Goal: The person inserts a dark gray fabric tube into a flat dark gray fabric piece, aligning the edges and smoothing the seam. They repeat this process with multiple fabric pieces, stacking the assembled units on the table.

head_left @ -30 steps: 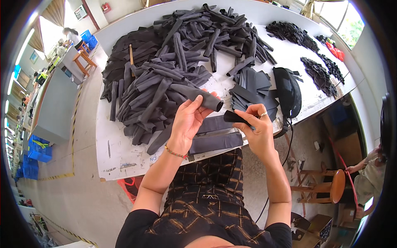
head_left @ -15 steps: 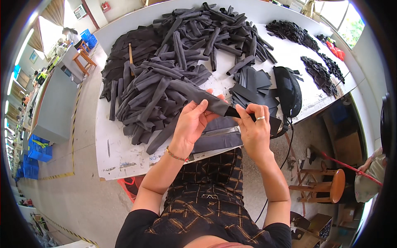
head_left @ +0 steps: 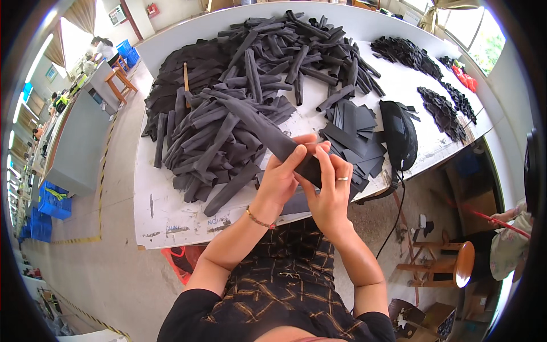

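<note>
A long dark grey fabric sleeve (head_left: 263,130) slants across the front of the table, its near end between my hands. My left hand (head_left: 279,181) is closed round it, thumb on top. Close against it on the right, my right hand (head_left: 329,188), with a ring, pinches the sleeve's near end. The fingers hide that end, so whether a black strip shows there cannot be seen. Left of the hands lies a heap of similar grey sleeves (head_left: 213,134). Just beyond the right hand are loose flat black strips (head_left: 356,137).
A black pouch (head_left: 397,137) with a cord sits at the table's right edge. A wooden stick (head_left: 186,80) lies on the heap. Black piles (head_left: 407,54) stand far right. Beside the table are a wooden stool (head_left: 464,264) and a person's hand on a red pole (head_left: 510,227).
My right hand has moved left, up against the left hand. The black strip that stuck out of the sleeve's end is now hidden. The sleeve tilts more steeply.
</note>
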The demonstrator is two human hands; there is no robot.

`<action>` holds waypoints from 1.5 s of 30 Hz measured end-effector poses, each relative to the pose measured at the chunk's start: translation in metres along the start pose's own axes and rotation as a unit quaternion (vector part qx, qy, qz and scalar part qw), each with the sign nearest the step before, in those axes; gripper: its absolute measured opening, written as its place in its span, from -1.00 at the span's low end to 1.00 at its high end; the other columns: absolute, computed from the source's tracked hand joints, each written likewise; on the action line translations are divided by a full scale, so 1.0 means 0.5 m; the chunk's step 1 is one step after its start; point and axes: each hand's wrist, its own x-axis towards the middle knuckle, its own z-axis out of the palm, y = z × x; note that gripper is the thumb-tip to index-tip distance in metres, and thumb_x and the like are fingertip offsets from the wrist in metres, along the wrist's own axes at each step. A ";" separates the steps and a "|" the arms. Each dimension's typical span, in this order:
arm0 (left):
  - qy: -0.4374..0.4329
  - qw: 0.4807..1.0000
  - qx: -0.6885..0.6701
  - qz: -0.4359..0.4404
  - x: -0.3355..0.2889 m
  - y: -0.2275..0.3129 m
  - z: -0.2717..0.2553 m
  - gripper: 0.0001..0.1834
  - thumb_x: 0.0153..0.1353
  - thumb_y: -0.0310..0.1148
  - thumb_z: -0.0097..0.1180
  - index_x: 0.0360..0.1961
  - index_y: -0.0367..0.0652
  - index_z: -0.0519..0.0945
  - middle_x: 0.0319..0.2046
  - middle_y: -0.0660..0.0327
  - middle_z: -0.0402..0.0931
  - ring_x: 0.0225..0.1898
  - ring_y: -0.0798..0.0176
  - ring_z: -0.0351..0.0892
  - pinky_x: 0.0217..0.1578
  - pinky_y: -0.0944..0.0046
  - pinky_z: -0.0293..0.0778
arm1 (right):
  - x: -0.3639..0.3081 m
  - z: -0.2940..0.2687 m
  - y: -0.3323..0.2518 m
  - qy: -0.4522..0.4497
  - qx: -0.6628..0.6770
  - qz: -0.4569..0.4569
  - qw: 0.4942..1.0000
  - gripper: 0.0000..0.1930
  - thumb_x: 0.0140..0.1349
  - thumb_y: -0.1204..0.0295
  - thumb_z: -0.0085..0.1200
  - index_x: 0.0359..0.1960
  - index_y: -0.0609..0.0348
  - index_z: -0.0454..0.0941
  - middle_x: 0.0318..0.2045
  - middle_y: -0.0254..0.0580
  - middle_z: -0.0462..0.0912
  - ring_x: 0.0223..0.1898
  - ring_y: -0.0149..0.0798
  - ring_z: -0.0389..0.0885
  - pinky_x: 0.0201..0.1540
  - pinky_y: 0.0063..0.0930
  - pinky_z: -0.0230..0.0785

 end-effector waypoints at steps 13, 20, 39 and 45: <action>0.052 0.996 -0.010 0.078 -0.006 -0.007 0.008 -0.67 0.49 -0.24 -0.07 0.11 -0.26 0.38 -0.20 0.08 0.64 0.14 -0.01 0.53 0.20 0.04 0.39 | -0.060 -0.022 0.030 -0.115 0.046 0.025 0.992 -0.62 -0.02 0.61 0.33 -0.18 0.21 0.44 -0.10 0.08 0.43 -0.17 0.12 0.48 -0.15 -0.09 0.41; 0.071 0.994 -0.077 0.044 -0.031 -0.035 0.009 -0.66 0.47 -0.17 -0.05 0.07 -0.20 0.40 -0.21 0.09 0.64 0.16 -0.04 0.51 0.17 0.02 0.43 | -0.044 0.012 0.031 -0.095 0.068 -0.029 0.993 -0.67 0.01 0.62 0.29 -0.19 0.22 0.46 -0.11 0.06 0.45 -0.15 0.11 0.50 -0.16 -0.12 0.42; 0.110 0.984 -0.137 -0.009 -0.042 -0.024 0.033 -0.62 0.46 -0.17 -0.03 0.00 -0.31 0.52 -0.30 0.09 0.66 0.10 0.02 0.57 0.21 0.08 0.38 | -0.022 0.005 0.037 -0.083 0.057 -0.172 0.980 -0.67 -0.04 0.68 0.26 -0.20 0.27 0.50 -0.09 0.01 0.44 -0.22 0.10 0.53 -0.20 -0.12 0.47; 0.116 0.988 -0.105 0.002 -0.039 -0.006 -0.014 -0.60 0.46 -0.16 -0.04 0.05 -0.31 0.50 -0.16 0.05 0.67 0.17 0.04 0.52 0.17 0.07 0.41 | -0.012 -0.002 0.023 -0.166 0.092 -0.057 0.980 -0.71 0.05 0.64 0.25 -0.20 0.23 0.46 -0.20 -0.03 0.50 -0.18 0.08 0.54 -0.17 -0.14 0.47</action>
